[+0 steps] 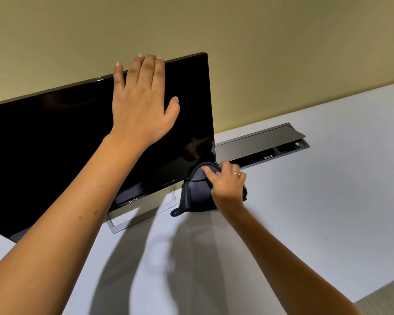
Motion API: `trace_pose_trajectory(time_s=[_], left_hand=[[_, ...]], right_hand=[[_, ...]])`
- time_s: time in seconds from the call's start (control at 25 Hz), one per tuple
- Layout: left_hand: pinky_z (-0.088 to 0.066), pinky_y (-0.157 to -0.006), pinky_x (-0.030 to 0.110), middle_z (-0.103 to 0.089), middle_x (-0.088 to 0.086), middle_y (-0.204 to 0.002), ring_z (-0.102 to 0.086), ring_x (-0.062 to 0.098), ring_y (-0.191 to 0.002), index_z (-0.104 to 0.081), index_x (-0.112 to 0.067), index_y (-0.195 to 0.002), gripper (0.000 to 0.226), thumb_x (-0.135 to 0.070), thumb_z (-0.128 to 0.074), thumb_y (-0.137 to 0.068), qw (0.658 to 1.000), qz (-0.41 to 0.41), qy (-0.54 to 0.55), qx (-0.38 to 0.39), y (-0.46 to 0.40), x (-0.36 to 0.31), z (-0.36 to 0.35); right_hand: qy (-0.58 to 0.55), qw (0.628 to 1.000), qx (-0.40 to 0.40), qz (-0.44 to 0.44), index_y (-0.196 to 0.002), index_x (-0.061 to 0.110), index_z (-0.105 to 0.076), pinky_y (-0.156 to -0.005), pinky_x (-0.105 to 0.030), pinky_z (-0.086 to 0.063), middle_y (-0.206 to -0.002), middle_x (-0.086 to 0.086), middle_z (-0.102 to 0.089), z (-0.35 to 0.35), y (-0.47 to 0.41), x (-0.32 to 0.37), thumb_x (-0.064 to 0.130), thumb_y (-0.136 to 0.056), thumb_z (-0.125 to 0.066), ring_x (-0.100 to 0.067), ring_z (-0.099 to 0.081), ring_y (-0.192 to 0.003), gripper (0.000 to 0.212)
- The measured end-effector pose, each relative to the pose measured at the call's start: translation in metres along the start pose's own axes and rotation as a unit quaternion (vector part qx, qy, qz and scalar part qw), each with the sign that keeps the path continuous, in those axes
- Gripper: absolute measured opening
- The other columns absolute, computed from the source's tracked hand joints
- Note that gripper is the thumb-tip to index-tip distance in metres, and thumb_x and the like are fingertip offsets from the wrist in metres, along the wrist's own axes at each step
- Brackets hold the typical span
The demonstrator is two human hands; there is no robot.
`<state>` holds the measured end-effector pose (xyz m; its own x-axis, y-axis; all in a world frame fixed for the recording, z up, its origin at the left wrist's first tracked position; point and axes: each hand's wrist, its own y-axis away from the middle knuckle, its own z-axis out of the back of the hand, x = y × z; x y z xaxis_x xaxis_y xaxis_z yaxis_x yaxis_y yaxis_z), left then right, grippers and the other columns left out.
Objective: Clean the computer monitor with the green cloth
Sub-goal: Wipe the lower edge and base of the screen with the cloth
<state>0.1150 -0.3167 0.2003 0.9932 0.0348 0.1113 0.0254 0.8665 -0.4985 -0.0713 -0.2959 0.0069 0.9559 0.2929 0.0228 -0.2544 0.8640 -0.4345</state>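
Left hand [143, 103] lies flat, fingers straight, against the top edge of the Dell monitor [55, 144], screen dark. Right hand [228, 184] grips the cloth [195, 196], bunched at the monitor's lower right corner; cloth shows dark grey, green only at its far edge. Silver stand base [132, 220] sits on the white tabletop [305, 212]. Open cable tray [264, 144] behind, near the wall [259, 53].

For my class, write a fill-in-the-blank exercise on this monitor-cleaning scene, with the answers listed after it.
1. The left hand rests flat at the monitor's ____ edge.
2. The right hand grips the ____.
3. The cloth meets the screen at its lower ____ corner.
4. The screen itself is ____ in colour.

Missing words: top; cloth; right; black
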Motion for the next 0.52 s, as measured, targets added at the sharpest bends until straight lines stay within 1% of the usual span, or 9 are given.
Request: trace_pose_trajectory(time_s=[0.04,0.08,0.12,0.16,0.32,0.52], left_hand=[[-0.009,-0.113,0.055,-0.031,0.015,-0.15,-0.023,0.031,-0.141,-0.026,-0.002,-0.145,0.07,-0.044,-0.036,-0.09,1.0,0.002,0.001,0.0,0.0,0.0,-0.001],[-0.009,-0.113,0.055,-0.031,0.015,-0.15,-0.023,0.031,-0.141,-0.027,-0.003,-0.145,0.07,-0.045,-0.036,-0.09,1.0,0.003,0.002,-0.001,-0.001,0.0,-0.001],[-0.009,-0.113,0.055,-0.032,0.014,-0.15,-0.023,0.031,-0.141,-0.027,-0.003,-0.145,0.07,-0.045,-0.036,-0.089,1.0,0.003,0.004,-0.002,-0.001,0.0,-0.001],[-0.009,-0.113,0.055,-0.032,0.014,-0.15,-0.024,0.031,-0.141,-0.027,-0.003,-0.145,0.071,-0.046,-0.036,-0.089,1.0,0.003,0.007,-0.004,-0.001,0.0,-0.001],[-0.01,-0.113,0.055,-0.033,0.013,-0.149,-0.025,0.03,-0.14,-0.027,-0.003,-0.145,0.071,-0.046,-0.035,-0.089,1.0,0.001,0.006,-0.001,-0.001,0.001,-0.002],[-0.01,-0.112,0.055,-0.035,0.014,-0.148,-0.026,0.03,-0.14,-0.029,-0.003,-0.144,0.072,-0.047,-0.035,-0.088,1.0,-0.004,0.009,0.0,-0.002,0.0,-0.001]], right_hand=[[-0.002,0.998,0.055,-0.029,-0.122,0.035,-0.06,-0.069,-0.037,-0.038,-0.101,-0.01,-0.053,0.003,-0.005,-0.008,0.0,-0.092,-0.039,-0.03,-0.048,-0.086,0.05],[-0.008,0.991,0.119,-0.054,-0.133,0.036,-0.049,-0.081,-0.04,-0.039,-0.114,-0.011,-0.048,0.005,-0.01,-0.014,0.004,-0.095,-0.04,-0.031,-0.046,-0.1,0.05],[-0.017,0.984,0.165,-0.072,-0.141,0.037,-0.037,-0.09,-0.039,-0.035,-0.124,-0.01,-0.042,0.007,-0.013,-0.018,0.009,-0.098,-0.041,-0.03,-0.04,-0.111,0.051],[-0.015,0.979,0.187,-0.081,-0.144,0.036,-0.03,-0.095,-0.038,-0.032,-0.128,-0.01,-0.038,0.008,-0.014,-0.021,0.011,-0.099,-0.042,-0.03,-0.036,-0.117,0.053],[0.009,0.978,0.199,-0.06,-0.148,0.033,-0.02,-0.097,-0.037,-0.031,-0.13,-0.011,-0.034,0.007,-0.013,-0.019,0.013,-0.097,-0.046,-0.029,-0.033,-0.12,0.061],[0.045,0.974,0.223,-0.018,-0.148,0.032,-0.018,-0.096,-0.038,-0.033,-0.132,-0.012,-0.033,0.002,-0.012,-0.027,0.015,-0.092,-0.058,-0.03,-0.033,-0.121,0.071]])
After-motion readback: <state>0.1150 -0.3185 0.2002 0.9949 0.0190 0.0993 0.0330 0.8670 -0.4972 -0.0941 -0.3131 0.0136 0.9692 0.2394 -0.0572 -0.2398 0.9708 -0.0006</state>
